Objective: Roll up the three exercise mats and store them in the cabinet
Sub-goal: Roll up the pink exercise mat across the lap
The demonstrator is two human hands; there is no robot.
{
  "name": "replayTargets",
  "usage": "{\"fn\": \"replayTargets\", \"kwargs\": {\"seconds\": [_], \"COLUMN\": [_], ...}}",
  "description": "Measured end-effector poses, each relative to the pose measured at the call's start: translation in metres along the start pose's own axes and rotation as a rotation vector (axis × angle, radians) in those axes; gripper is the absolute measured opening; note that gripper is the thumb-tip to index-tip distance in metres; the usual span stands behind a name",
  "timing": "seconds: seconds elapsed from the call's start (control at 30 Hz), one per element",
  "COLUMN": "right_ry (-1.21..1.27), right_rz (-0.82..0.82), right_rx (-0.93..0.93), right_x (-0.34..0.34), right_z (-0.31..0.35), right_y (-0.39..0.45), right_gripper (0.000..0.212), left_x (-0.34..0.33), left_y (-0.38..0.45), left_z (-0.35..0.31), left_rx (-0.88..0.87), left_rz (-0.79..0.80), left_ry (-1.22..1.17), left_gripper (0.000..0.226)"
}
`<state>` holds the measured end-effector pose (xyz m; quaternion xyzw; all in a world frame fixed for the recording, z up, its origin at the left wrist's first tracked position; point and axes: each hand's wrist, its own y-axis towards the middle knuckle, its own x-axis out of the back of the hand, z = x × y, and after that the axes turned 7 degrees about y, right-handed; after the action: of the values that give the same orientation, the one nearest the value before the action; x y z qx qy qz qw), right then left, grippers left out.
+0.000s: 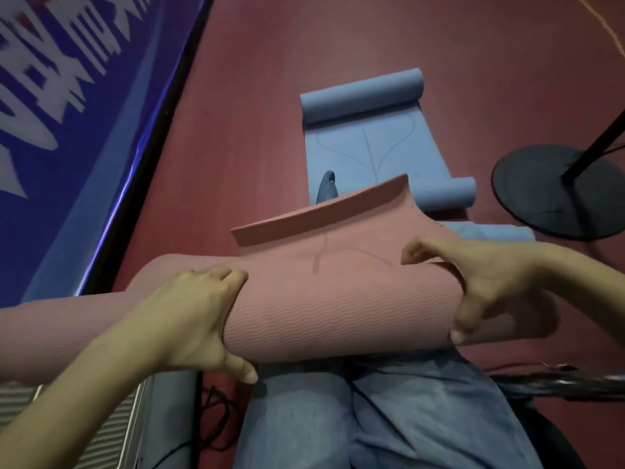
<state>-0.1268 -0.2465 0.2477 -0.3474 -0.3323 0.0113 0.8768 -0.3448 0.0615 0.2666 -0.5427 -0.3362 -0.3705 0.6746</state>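
Note:
A pink exercise mat [338,309] is rolled into a thick tube across my lap, its loose end flap standing up at the far side. My left hand [199,316] grips the roll left of its middle, fingers over the top and thumb underneath. My right hand [473,286] grips the roll near its right end, fingers curled over the flap's edge. Beyond it a blue mat [368,147] lies on the red floor, flat in the middle with both ends curled into small rolls. A further strip of blue mat [497,231] shows just past the pink flap. No cabinet is in view.
A black round stand base [554,191] with a slanted pole sits at right on the red floor [257,113]. A blue banner wall [67,113] runs along the left. A ribbed grey unit [84,428] and black cables [209,418] lie at lower left. A dark shoe tip [326,187] rests on the blue mat.

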Motion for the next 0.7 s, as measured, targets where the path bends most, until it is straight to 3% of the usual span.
{"fn": "replayTargets", "kwargs": {"seconds": [0.07, 0.17, 0.3, 0.4, 0.47, 0.53, 0.63, 0.7], "right_ry": [-0.124, -0.416, -0.551, -0.577, -0.603, -0.619, -0.527, -0.420], "right_rz": [-0.114, -0.298, -0.411, -0.437, -0.449, -0.449, -0.416, -0.382], "right_rx": [0.027, 0.064, 0.147, 0.137, 0.142, 0.145, 0.136, 0.128], "right_x": [0.010, 0.015, 0.009, 0.007, 0.007, 0.009, 0.015, 0.020], "right_z": [0.010, 0.038, 0.057, 0.058, 0.061, 0.065, 0.067, 0.062], "right_y": [0.005, 0.017, 0.050, 0.059, 0.062, 0.066, 0.070, 0.072], "right_gripper": [0.101, 0.121, 0.130, 0.124, 0.118, 0.113, 0.111, 0.114], "left_x": [0.002, 0.008, -0.001, -0.019, -0.023, -0.017, -0.011, -0.006], "left_y": [0.008, 0.026, 0.035, 0.036, 0.034, 0.030, 0.012, 0.002], "left_z": [0.007, 0.022, 0.032, 0.039, 0.042, 0.042, 0.039, 0.037], "left_rx": [0.033, 0.007, -0.058, -0.038, -0.011, 0.026, 0.059, 0.068], "left_rz": [0.105, 0.263, 0.282, 0.204, 0.174, 0.134, -0.065, -0.163], "left_ry": [-0.125, -0.338, -0.610, -0.674, -0.568, -0.469, -0.601, -0.543], "left_gripper": [0.108, 0.105, 0.077, 0.099, 0.105, 0.102, 0.083, 0.081]}}
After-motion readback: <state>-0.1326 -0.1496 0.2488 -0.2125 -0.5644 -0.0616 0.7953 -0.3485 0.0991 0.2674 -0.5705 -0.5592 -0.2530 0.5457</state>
